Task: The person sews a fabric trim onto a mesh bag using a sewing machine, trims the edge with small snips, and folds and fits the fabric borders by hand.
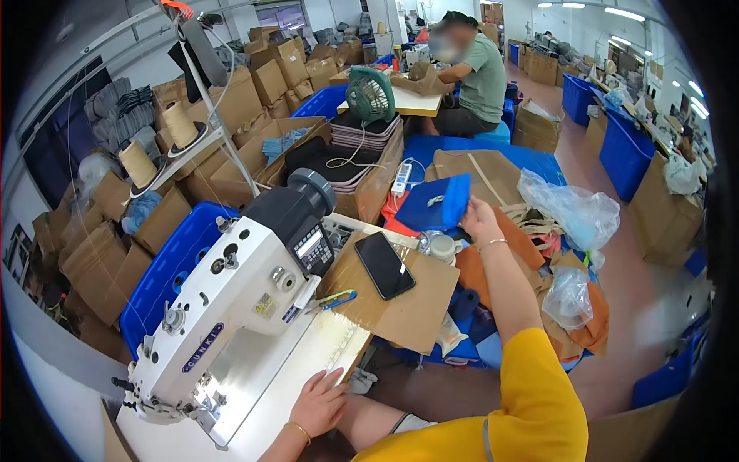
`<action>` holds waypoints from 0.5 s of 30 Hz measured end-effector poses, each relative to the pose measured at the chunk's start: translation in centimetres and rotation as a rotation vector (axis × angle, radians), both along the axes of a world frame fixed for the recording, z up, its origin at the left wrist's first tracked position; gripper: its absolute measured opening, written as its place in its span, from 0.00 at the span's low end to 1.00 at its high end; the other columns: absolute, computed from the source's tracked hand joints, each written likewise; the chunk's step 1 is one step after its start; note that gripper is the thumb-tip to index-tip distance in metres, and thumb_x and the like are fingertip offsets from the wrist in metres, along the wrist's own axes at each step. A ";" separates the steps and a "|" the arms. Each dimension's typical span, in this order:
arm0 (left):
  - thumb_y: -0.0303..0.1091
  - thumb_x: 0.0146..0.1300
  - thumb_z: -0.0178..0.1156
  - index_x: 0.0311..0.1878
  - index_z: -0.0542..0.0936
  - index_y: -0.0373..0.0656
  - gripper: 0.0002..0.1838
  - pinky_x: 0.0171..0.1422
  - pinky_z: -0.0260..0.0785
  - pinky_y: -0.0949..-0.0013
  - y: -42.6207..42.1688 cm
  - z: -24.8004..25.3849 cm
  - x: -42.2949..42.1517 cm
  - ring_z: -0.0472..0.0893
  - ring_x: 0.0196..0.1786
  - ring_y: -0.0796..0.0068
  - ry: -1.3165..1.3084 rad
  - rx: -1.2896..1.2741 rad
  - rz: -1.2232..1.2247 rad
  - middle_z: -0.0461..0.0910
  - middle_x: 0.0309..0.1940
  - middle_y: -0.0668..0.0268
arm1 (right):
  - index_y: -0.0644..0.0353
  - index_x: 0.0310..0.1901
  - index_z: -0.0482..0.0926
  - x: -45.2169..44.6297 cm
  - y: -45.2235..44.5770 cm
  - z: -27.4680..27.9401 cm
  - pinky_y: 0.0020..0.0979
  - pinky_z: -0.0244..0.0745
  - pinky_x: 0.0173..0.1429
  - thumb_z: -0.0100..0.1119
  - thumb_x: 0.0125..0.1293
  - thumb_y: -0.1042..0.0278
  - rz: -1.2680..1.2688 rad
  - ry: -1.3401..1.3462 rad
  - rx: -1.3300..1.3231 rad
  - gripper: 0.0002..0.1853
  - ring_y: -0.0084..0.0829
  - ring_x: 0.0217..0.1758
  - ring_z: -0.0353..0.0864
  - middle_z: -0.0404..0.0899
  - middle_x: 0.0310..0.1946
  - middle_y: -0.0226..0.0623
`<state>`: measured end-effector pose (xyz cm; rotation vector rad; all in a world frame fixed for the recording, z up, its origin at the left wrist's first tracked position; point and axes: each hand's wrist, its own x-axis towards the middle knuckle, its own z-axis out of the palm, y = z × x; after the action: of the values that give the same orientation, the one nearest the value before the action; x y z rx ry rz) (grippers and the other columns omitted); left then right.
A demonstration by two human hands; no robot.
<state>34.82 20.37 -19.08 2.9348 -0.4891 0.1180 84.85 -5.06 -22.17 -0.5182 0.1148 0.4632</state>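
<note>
My right hand [481, 221] reaches out over the cluttered blue surface and grips the edge of a blue fabric piece [419, 212]. A lighter blue strip runs along the held side, and a small white knotted thing lies on the fabric. My left hand [318, 400] rests flat with fingers spread at the front edge of the sewing table [308, 358], holding nothing. To its left stands a white sewing machine [223, 296]. A black phone [384, 266] lies on a cardboard sheet [427, 296], near thread snips [331, 300].
Two thread cones [180, 125] sit on a stand behind the machine. A green fan [370, 96] stands on stacked dark pieces. Clear plastic bags [573, 208] and orange fabric [512, 239] lie at right. A person [481, 77] sits at a farther table.
</note>
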 end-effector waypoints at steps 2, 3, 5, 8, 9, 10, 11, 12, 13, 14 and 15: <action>0.34 0.56 0.63 0.35 0.82 0.47 0.05 0.72 0.57 0.55 0.1 -0.1 -0.1 0.65 0.70 0.66 -0.005 0.002 0.000 0.78 0.51 0.73 | 0.63 0.54 0.72 -0.2 0.4 -1.4 0.42 0.70 0.65 0.47 0.72 0.65 -0.267 0.255 -0.493 0.15 0.37 0.59 0.75 0.77 0.51 0.42; 0.34 0.56 0.63 0.35 0.82 0.47 0.05 0.72 0.57 0.54 0.1 -0.2 -0.1 0.65 0.70 0.66 -0.010 0.002 -0.006 0.78 0.51 0.73 | 0.63 0.54 0.72 -0.6 0.1 -1.8 0.42 0.70 0.65 0.47 0.72 0.65 -0.266 0.255 -0.492 0.15 0.37 0.59 0.75 0.77 0.51 0.42; 0.34 0.56 0.63 0.35 0.82 0.47 0.05 0.72 0.57 0.55 0.2 -0.2 -0.1 0.65 0.70 0.66 -0.015 -0.009 -0.001 0.78 0.51 0.73 | 0.64 0.51 0.73 -1.1 -1.0 -1.9 0.35 0.73 0.59 0.52 0.69 0.68 -0.342 0.303 -0.443 0.13 0.33 0.54 0.76 0.78 0.48 0.40; 0.35 0.54 0.64 0.33 0.82 0.48 0.05 0.72 0.56 0.54 -0.1 -0.4 -0.1 0.66 0.70 0.65 -0.032 -0.033 0.003 0.79 0.51 0.74 | 0.62 0.50 0.75 -6.0 -1.5 4.1 0.29 0.74 0.53 0.53 0.69 0.68 -0.182 0.102 -0.258 0.11 0.30 0.47 0.78 0.78 0.48 0.39; 0.35 0.52 0.66 0.31 0.83 0.49 0.04 0.72 0.55 0.54 -0.1 -0.3 0.0 0.67 0.69 0.65 -0.050 -0.033 0.011 0.80 0.50 0.74 | 0.62 0.49 0.75 -9.6 -1.6 7.6 0.28 0.74 0.51 0.53 0.68 0.69 -0.101 -0.139 -0.242 0.11 0.29 0.45 0.78 0.79 0.47 0.37; 0.35 0.52 0.66 0.31 0.83 0.49 0.04 0.72 0.55 0.54 -0.1 -0.3 0.1 0.67 0.69 0.65 -0.048 -0.042 -0.011 0.80 0.50 0.74 | 0.62 0.48 0.76 -14.0 -1.5 11.9 0.27 0.73 0.50 0.54 0.68 0.69 -0.017 -0.381 -0.227 0.10 0.28 0.43 0.78 0.79 0.46 0.36; 0.35 0.52 0.66 0.31 0.83 0.49 0.04 0.72 0.55 0.54 -0.2 -0.3 0.1 0.67 0.69 0.65 -0.060 -0.041 0.001 0.80 0.50 0.74 | 0.62 0.47 0.76 -18.4 -1.2 16.0 0.26 0.72 0.47 0.55 0.68 0.68 0.056 -0.628 -0.240 0.10 0.26 0.41 0.77 0.80 0.43 0.36; 0.35 0.52 0.66 0.31 0.83 0.49 0.04 0.72 0.55 0.53 -0.2 -0.3 0.0 0.67 0.69 0.64 -0.071 -0.040 0.013 0.80 0.50 0.73 | 0.62 0.47 0.77 -22.5 -1.3 18.7 0.28 0.75 0.47 0.53 0.70 0.69 0.077 -0.868 -0.290 0.09 0.24 0.38 0.80 0.81 0.43 0.34; 0.35 0.54 0.64 0.33 0.83 0.48 0.05 0.73 0.54 0.53 -0.1 -0.4 -0.2 0.66 0.70 0.65 -0.031 -0.038 0.013 0.78 0.53 0.72 | 0.64 0.50 0.77 -25.6 -2.0 20.2 0.28 0.75 0.50 0.53 0.71 0.67 0.060 -1.234 -0.429 0.12 0.27 0.43 0.80 0.80 0.46 0.37; 0.35 0.54 0.64 0.33 0.83 0.48 0.05 0.73 0.54 0.53 0.0 -0.6 -0.2 0.66 0.70 0.65 -0.021 -0.047 -0.007 0.78 0.53 0.72 | 0.64 0.52 0.77 -28.6 -2.9 22.5 0.29 0.75 0.51 0.54 0.70 0.68 0.122 -1.501 -0.466 0.13 0.29 0.46 0.79 0.78 0.51 0.41; 0.35 0.54 0.64 0.33 0.83 0.48 0.04 0.73 0.54 0.52 0.2 -0.8 -0.3 0.66 0.70 0.64 -0.015 -0.035 0.009 0.78 0.53 0.72 | 0.62 0.47 0.78 -30.6 -2.2 23.1 0.31 0.78 0.47 0.54 0.68 0.71 0.081 -1.594 -0.256 0.09 0.32 0.43 0.80 0.78 0.47 0.44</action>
<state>34.50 20.53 -19.91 2.9046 -0.4717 0.1480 54.24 -7.29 0.93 -1.0146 -1.3937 0.0078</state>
